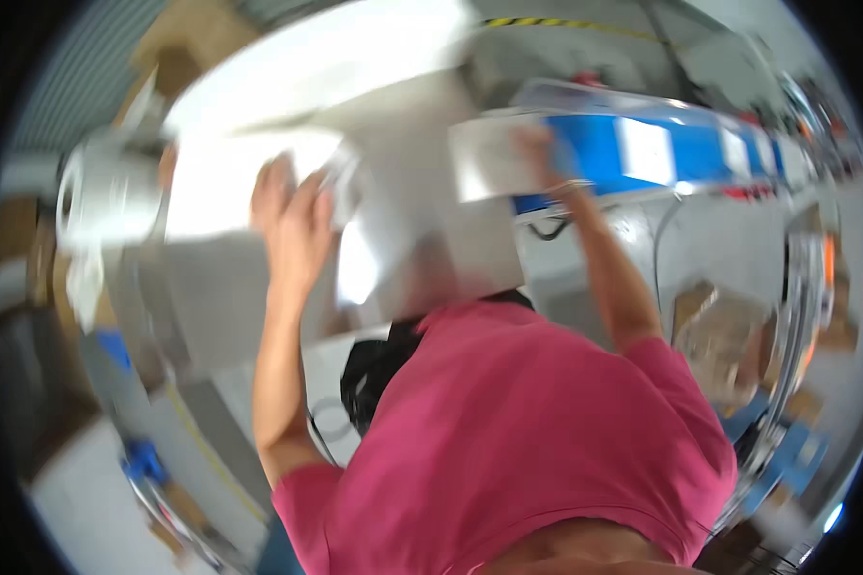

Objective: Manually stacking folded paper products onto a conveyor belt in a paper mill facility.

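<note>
My left hand (292,211) rests over a bright white stack of flat pieces (216,192) on the left of the steel table, its fingers stretched and apart. Beside its fingertips lies a crumpled whitish piece (343,177), too overexposed to name. Over the table's right edge, my right hand (539,153) is smeared by motion and grips the right end of a white flat packet (494,161). This packet reaches to the start of the blue conveyor belt (585,149). Whether it touches the belt I cannot tell.
Several white flat pieces (647,151) lie spaced along the belt. A white roll (110,196) stands at the table's left end. The shiny steel table (403,125) lies before me. Cardboard boxes (187,43) stand at the far left, and a plastic-covered box (724,335) on the right.
</note>
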Action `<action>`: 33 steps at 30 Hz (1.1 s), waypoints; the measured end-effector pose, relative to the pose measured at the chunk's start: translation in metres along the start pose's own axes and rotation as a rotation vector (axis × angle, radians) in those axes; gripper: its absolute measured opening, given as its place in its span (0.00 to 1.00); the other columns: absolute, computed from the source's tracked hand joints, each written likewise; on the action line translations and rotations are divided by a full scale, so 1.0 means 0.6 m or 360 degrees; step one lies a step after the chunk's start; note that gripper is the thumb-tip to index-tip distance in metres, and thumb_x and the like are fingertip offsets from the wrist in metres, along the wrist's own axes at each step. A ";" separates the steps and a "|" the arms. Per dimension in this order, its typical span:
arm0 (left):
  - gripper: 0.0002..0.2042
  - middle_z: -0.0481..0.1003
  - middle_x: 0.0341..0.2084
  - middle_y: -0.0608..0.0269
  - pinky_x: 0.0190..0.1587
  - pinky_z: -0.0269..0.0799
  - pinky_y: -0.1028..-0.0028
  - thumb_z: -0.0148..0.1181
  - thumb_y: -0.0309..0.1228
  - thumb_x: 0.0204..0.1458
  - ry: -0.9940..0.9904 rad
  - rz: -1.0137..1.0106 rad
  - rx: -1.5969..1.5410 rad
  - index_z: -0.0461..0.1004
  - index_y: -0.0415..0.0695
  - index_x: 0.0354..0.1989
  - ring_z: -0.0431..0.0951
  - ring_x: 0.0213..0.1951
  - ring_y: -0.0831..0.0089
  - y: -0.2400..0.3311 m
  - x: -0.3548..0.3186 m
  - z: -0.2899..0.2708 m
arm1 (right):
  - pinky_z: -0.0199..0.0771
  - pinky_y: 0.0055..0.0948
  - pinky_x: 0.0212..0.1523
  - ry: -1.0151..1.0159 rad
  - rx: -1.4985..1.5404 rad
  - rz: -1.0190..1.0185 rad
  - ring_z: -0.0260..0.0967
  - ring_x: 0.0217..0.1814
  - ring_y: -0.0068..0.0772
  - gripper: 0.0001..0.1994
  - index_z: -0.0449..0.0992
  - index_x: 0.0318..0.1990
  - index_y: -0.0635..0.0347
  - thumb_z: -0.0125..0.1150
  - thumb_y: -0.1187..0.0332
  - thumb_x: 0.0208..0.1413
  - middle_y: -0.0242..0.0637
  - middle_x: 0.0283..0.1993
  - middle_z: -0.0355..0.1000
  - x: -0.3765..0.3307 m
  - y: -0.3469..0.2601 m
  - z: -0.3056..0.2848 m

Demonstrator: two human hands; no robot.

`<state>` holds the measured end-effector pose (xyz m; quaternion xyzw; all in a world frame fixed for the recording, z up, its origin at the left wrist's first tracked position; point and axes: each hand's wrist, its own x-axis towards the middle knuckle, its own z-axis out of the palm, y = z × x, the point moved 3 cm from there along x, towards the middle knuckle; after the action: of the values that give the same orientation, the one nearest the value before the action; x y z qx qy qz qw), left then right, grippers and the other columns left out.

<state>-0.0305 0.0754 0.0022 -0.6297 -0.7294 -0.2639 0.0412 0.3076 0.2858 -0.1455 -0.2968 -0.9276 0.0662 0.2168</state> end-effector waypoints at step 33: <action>0.15 0.72 0.49 0.55 0.58 0.55 0.51 0.57 0.35 0.44 -0.0080 -0.0037 0.0518 0.78 0.37 0.36 0.66 0.53 0.59 0.009 0.031 0.045 | 0.73 0.32 0.38 -0.1458 0.1627 -0.0706 0.72 0.36 0.35 0.10 0.77 0.35 0.54 0.68 0.65 0.45 0.32 0.33 0.72 0.042 -0.511 0.008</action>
<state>-0.0216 0.1045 -0.0117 -0.6125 -0.7707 -0.1269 0.1213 0.1270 0.0508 -0.0634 0.0948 -0.8169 0.5642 -0.0740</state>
